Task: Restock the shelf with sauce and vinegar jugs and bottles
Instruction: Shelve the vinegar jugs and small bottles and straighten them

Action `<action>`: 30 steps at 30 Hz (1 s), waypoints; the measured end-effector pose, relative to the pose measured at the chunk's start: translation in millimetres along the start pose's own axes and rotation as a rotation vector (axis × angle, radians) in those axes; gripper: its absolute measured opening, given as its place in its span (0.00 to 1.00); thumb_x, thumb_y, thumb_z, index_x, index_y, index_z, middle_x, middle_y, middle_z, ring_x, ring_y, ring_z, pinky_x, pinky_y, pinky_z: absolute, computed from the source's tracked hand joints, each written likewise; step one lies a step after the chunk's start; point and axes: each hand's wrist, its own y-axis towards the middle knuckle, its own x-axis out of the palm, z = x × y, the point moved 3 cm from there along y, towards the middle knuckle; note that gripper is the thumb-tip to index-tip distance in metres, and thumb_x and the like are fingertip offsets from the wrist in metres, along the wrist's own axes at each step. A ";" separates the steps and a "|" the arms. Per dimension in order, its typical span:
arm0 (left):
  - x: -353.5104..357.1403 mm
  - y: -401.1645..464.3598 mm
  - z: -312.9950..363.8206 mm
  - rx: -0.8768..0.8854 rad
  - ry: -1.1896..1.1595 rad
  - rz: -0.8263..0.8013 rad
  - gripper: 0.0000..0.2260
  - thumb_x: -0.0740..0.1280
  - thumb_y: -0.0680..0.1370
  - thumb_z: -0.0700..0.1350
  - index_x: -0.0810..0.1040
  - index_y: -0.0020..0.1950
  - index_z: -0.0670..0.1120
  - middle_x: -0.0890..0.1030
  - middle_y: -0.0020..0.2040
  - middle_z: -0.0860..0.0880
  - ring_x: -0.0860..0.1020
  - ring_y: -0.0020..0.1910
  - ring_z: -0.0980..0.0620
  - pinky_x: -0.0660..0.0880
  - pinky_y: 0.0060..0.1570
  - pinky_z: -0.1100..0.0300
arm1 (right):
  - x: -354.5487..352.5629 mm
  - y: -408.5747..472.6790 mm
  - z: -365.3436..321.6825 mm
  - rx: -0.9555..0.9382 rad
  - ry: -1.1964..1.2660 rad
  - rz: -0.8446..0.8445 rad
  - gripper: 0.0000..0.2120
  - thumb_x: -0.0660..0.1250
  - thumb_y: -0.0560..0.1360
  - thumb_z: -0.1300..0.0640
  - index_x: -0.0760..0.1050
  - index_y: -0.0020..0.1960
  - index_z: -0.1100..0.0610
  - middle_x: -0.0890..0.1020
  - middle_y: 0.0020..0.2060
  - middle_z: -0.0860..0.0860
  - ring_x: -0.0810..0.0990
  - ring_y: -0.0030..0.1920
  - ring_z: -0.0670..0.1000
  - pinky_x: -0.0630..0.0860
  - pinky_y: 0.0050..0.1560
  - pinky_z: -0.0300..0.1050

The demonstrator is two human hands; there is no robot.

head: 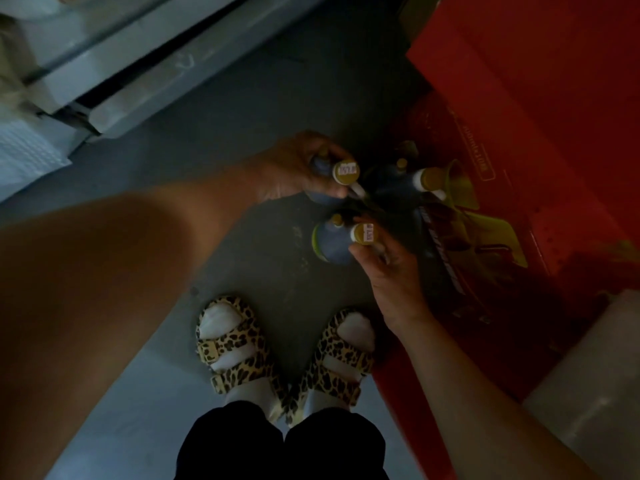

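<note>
I look straight down in dim light at several dark jugs with yellow caps standing on the grey floor. My left hand (294,168) grips the handle of one jug (343,173), whose cap carries a white price sticker. My right hand (388,268) holds the neck of a second jug (332,240), also price-stickered. A third jug (398,183) stands just behind them, against the red carton, with no hand on it.
A large red carton (519,133) lies on the floor to the right, touching the jugs. A pale shelf base (114,88) runs along the upper left. A whitish wrapped pack (588,393) sits at lower right. My feet in leopard-print sandals (239,344) stand below the jugs.
</note>
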 end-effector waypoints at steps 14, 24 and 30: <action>-34.7 -145.2 -0.8 -0.334 -0.330 0.375 0.25 0.80 0.62 0.60 0.81 0.51 0.47 0.84 0.50 0.41 0.81 0.49 0.50 0.75 0.52 0.47 | 17.7 -32.0 -76.9 0.140 -0.154 0.010 0.12 0.69 0.67 0.34 0.84 0.44 0.38 0.86 0.43 0.41 0.85 0.47 0.43 0.79 0.45 0.42; -85.8 -308.0 156.7 -0.425 -0.526 0.496 0.35 0.76 0.58 0.67 0.81 0.50 0.40 0.86 0.49 0.43 0.82 0.49 0.48 0.76 0.56 0.49 | 67.7 -135.6 -274.3 0.130 0.011 -0.091 0.29 0.76 0.73 0.51 0.73 0.48 0.79 0.86 0.41 0.52 0.83 0.43 0.48 0.79 0.46 0.39; -151.5 -378.5 301.0 -0.235 -0.538 0.547 0.19 0.74 0.73 0.53 0.82 0.54 0.39 0.86 0.47 0.46 0.84 0.49 0.51 0.79 0.51 0.59 | 86.6 -197.8 -445.9 0.012 -0.021 -0.166 0.20 0.72 0.76 0.53 0.77 0.39 0.71 0.84 0.39 0.57 0.81 0.36 0.50 0.77 0.37 0.39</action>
